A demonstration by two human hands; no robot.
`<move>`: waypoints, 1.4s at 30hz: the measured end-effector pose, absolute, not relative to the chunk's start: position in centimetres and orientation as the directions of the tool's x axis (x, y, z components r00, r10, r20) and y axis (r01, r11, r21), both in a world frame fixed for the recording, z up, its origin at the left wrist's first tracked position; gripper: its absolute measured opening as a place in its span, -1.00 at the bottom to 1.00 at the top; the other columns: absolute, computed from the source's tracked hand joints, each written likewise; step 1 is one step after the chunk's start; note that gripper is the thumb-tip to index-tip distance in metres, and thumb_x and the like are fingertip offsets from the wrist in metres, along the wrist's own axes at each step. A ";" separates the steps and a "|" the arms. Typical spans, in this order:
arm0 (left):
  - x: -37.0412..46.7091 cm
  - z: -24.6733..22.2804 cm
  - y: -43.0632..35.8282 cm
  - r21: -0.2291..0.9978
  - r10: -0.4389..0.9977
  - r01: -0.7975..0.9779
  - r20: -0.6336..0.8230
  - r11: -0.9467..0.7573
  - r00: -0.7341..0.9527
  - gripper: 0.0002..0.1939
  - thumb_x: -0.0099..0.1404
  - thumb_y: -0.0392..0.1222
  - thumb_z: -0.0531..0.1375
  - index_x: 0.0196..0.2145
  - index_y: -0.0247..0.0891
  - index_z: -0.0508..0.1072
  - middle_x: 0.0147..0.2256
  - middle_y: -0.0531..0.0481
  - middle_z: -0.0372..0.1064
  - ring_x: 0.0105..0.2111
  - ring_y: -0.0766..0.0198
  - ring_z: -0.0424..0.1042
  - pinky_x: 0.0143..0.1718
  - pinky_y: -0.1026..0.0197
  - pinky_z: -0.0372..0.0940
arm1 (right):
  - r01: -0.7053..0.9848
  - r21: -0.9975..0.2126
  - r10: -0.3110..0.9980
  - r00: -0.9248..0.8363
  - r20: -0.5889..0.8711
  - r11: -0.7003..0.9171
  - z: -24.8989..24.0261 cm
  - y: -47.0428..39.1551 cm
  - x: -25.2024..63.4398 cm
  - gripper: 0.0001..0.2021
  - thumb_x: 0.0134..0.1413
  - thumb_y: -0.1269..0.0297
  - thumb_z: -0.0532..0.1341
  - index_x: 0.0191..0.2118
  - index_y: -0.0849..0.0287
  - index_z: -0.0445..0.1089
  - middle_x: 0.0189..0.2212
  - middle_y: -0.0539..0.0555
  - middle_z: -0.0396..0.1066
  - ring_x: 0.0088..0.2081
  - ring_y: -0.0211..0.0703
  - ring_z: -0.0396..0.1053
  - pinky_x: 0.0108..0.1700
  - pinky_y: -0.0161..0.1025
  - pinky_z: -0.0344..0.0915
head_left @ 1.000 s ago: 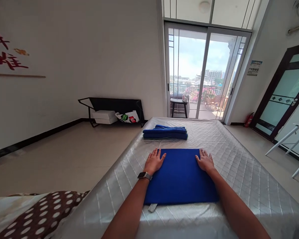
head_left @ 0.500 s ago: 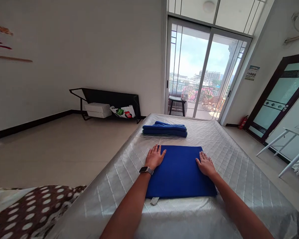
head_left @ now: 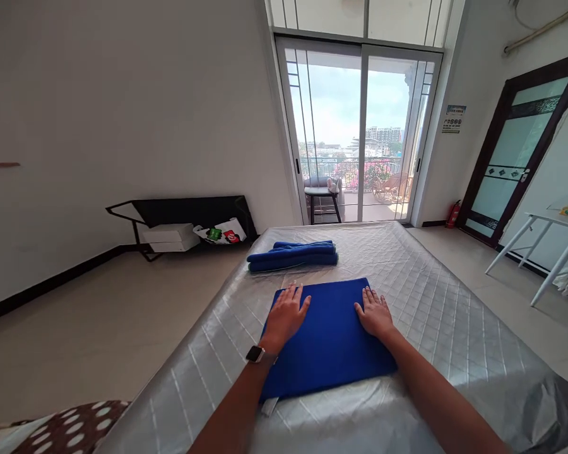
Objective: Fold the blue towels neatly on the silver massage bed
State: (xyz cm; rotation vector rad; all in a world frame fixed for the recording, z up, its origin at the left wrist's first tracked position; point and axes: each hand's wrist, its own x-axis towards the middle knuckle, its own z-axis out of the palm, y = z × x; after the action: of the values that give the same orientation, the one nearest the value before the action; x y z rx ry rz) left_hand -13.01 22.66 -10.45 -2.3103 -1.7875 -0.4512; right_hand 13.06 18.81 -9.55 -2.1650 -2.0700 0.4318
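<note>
A flat blue cloth [head_left: 331, 340], folded to a rectangle, lies on the silver quilted bed cover [head_left: 435, 315]. My left hand [head_left: 286, 315] rests palm down on its left upper part, fingers spread, with a watch [head_left: 255, 354] on the wrist. On the upper right corner of the cloth lies my right hand [head_left: 375, 312], also flat with its thumb apart. A small white tag [head_left: 269, 407] sticks out at the cloth's near left corner. Beyond it sits a stack of folded blue cloths [head_left: 293, 257].
A brown dotted blanket [head_left: 76, 429] is at the lower left. Past the bed's left side stands a black rack [head_left: 189, 211] with white boxes [head_left: 169, 237] and a bag. A white table [head_left: 558, 217] stands at the right, sliding glass doors [head_left: 360, 139] ahead.
The view has turned to the right. My left hand has moved from the cloth's left edge further onto it. The cloth now lies slightly rotated in view.
</note>
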 end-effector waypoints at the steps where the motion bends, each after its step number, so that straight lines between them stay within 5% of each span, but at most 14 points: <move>1: -11.3 -10.5 22.1 0.038 0.892 0.944 0.343 -0.327 0.295 -0.35 0.49 0.12 -0.19 0.28 -0.38 0.26 0.32 -0.27 0.15 0.32 0.03 0.13 0.31 -0.02 0.07 | 0.957 -0.282 0.992 0.027 -0.124 -0.061 -9.6 18.8 13.0 -0.30 0.37 -0.03 -0.27 0.46 0.29 -0.25 0.45 0.10 -0.27 0.45 -0.14 -0.37 0.40 -0.05 -0.43; 5: -4.1 -11.5 20.4 0.039 0.806 0.835 0.289 -0.549 0.516 -0.38 0.50 0.11 -0.18 0.28 -0.32 0.26 0.30 -0.23 0.19 0.32 0.06 0.14 0.30 -0.05 0.11 | 0.957 -0.285 0.995 0.028 -0.099 -0.056 -9.6 18.7 13.0 -0.32 0.37 0.02 -0.23 0.45 0.33 -0.20 0.44 0.14 -0.23 0.45 -0.12 -0.35 0.40 -0.05 -0.40; 9: -0.5 -12.8 20.3 0.060 0.794 0.812 0.263 -0.581 0.549 -0.40 0.52 0.07 -0.22 0.31 -0.30 0.22 0.31 -0.24 0.17 0.34 0.07 0.10 0.30 -0.10 0.10 | 0.959 -0.280 0.996 0.005 -0.088 -0.030 -9.6 18.6 13.0 -0.34 0.37 0.07 -0.21 0.45 0.34 -0.19 0.44 0.15 -0.21 0.45 -0.12 -0.35 0.40 -0.04 -0.38; 22: -18.5 -16.1 18.8 0.033 0.972 0.986 0.178 -0.164 0.156 -0.25 0.47 0.18 -0.27 0.36 -0.42 0.10 0.36 -0.32 0.01 0.38 -0.03 -0.04 0.32 -0.15 -0.01 | 0.960 -0.271 0.992 0.033 -0.123 -0.066 -9.6 18.9 13.1 -0.31 0.36 0.00 -0.25 0.46 0.30 -0.25 0.45 0.09 -0.28 0.45 -0.14 -0.36 0.40 -0.08 -0.44; 42: -18.3 -15.3 17.8 0.083 0.971 0.984 0.199 -0.155 0.136 -0.20 0.46 0.18 -0.27 0.32 -0.58 0.13 0.34 -0.43 0.02 0.35 -0.05 0.06 0.31 -0.07 0.04 | 0.987 -0.157 0.995 0.026 -0.094 -0.041 -8.1 12.0 13.8 -0.36 0.40 0.09 -0.20 0.44 0.33 -0.17 0.44 0.14 -0.20 0.44 -0.08 -0.26 0.40 -0.05 -0.28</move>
State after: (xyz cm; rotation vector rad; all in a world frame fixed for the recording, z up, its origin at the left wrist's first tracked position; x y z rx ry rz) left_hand -18.30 17.81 -15.33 -2.3158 -1.9973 -0.3173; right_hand 13.84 12.02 -8.11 -2.2152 -2.1415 0.2748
